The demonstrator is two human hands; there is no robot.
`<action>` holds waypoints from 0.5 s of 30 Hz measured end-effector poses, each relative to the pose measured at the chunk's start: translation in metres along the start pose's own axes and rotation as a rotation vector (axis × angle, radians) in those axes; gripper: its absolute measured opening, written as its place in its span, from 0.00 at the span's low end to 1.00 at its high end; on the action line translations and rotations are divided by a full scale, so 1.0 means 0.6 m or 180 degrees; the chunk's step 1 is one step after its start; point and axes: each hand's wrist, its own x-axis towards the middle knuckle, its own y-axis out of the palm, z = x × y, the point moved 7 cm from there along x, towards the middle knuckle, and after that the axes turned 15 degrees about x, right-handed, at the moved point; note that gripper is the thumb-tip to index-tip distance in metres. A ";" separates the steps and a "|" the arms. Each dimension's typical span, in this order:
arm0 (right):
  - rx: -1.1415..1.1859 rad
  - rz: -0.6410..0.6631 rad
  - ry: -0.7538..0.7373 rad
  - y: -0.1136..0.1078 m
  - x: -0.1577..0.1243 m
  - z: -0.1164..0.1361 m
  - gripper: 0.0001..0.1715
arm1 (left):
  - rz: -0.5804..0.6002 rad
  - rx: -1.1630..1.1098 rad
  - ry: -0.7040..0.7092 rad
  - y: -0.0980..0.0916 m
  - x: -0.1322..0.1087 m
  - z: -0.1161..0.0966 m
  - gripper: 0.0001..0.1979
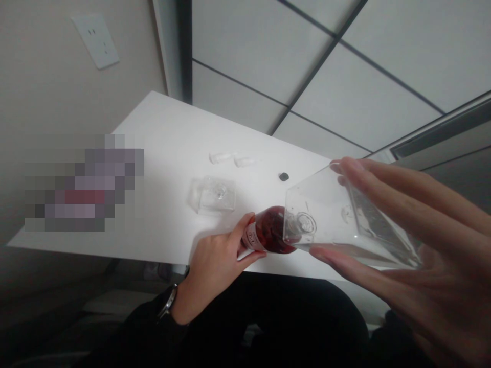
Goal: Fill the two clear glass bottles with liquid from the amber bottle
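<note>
My left hand [217, 266], with a watch on the wrist, is wrapped around a dark red bottle [270, 230] with a pale label, near the table's front edge. A clear, square-sided container [330, 204] is gripped between the fingers and thumb of my right hand [452, 266]. It is tilted, and its end with a small round ring overlaps the bottle's right end in view. That overlap hides the bottle's mouth, and I cannot tell whether the two touch. Left of the bottle, a similar clear container [217, 197] rests on the table.
Two small clear cup-like pieces [220, 157] lie farther back on the white table [164, 138]. A small black cap [284, 177] is to their right. A blurred-out object [92, 184] is at the table's left end. Behind stands a panelled door [245, 51].
</note>
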 end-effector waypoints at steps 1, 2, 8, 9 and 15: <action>-0.0023 0.0014 -0.0049 0.001 0.000 0.000 0.37 | 0.0026 0.0002 0.0009 0.001 0.000 0.000 0.42; -0.0035 0.0038 -0.0083 0.002 0.000 -0.002 0.36 | 0.0052 -0.0001 0.0022 0.002 0.000 -0.001 0.42; -0.0281 0.0186 -0.0177 0.004 -0.007 -0.007 0.36 | 0.0129 0.0125 0.0011 0.008 0.000 0.000 0.45; -0.0325 0.0220 -0.0149 0.003 -0.008 -0.008 0.36 | 0.0116 0.0123 0.0018 0.008 0.000 0.000 0.45; 0.0277 0.0064 -0.0095 -0.001 -0.020 -0.033 0.40 | 0.0077 -0.0020 0.0059 0.010 0.001 0.000 0.44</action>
